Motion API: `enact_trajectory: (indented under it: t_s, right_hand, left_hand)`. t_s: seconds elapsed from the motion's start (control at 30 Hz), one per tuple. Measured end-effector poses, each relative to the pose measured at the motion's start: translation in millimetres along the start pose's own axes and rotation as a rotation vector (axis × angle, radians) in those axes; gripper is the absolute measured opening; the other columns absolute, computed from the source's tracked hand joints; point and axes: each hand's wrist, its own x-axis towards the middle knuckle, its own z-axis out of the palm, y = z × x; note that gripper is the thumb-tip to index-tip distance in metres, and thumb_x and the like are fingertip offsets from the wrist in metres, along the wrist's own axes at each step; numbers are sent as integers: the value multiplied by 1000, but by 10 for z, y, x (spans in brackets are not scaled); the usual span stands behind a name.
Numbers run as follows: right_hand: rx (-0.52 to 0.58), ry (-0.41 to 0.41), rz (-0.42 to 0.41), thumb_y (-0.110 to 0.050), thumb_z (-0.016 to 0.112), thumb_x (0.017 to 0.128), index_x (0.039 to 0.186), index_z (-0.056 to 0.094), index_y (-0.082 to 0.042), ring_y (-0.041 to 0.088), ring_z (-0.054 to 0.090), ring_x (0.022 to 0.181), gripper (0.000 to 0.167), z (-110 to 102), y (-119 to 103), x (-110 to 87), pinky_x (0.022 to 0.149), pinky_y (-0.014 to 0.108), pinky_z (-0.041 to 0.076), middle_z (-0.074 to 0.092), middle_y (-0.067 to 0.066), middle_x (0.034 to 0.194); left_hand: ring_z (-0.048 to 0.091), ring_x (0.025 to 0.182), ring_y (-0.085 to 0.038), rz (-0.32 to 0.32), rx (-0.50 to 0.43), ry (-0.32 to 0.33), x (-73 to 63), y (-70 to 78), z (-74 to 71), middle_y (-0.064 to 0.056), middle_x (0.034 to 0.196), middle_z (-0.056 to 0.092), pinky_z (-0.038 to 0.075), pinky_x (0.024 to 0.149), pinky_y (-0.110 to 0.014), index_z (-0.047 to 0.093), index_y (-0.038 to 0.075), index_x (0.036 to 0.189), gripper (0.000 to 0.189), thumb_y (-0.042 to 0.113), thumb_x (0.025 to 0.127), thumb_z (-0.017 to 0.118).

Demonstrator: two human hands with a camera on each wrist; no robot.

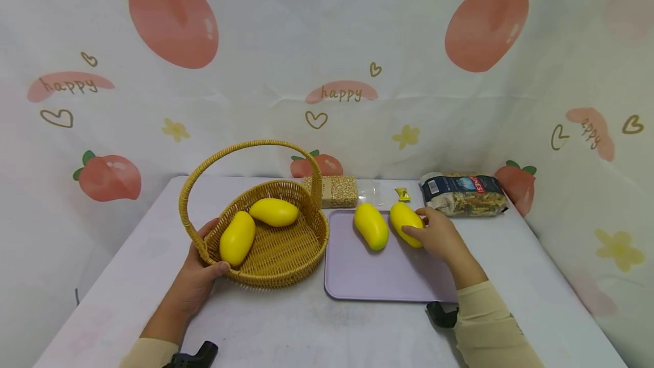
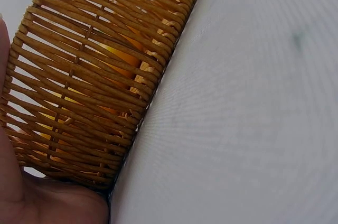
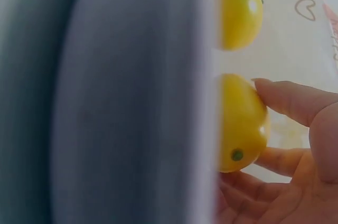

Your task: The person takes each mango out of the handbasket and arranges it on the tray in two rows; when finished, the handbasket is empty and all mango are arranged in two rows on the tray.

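- Left hand (image 1: pixel 196 277) grips the wicker basket (image 1: pixel 286 276) by its left side; two mangoes (image 1: pixel 237 240) lie inside
- Right hand (image 1: pixel 443 237) pinches the right mango (image 1: pixel 405 218) on the lilac tray's (image 1: pixel 368 280) far side

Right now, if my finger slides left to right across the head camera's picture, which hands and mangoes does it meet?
Left hand, first mango inside the basket, second mango also in there, third mango on the tray, fourth mango, right hand gripping it.
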Motion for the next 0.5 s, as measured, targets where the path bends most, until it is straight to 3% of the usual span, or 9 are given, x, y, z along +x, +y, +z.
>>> enact_trajectory:
  t_s: [0.5]
  right_hand:
    - [-14,-21,43,-46,70,106,151,51,8,49,61,118,73,-64,-47,-41,96,60,56,58,36,140]
  left_hand:
    - [36,147,-17,4,4,0,-12,17,20,-8,172,19,39,113,-19,19,28,173,92,1,104,74]
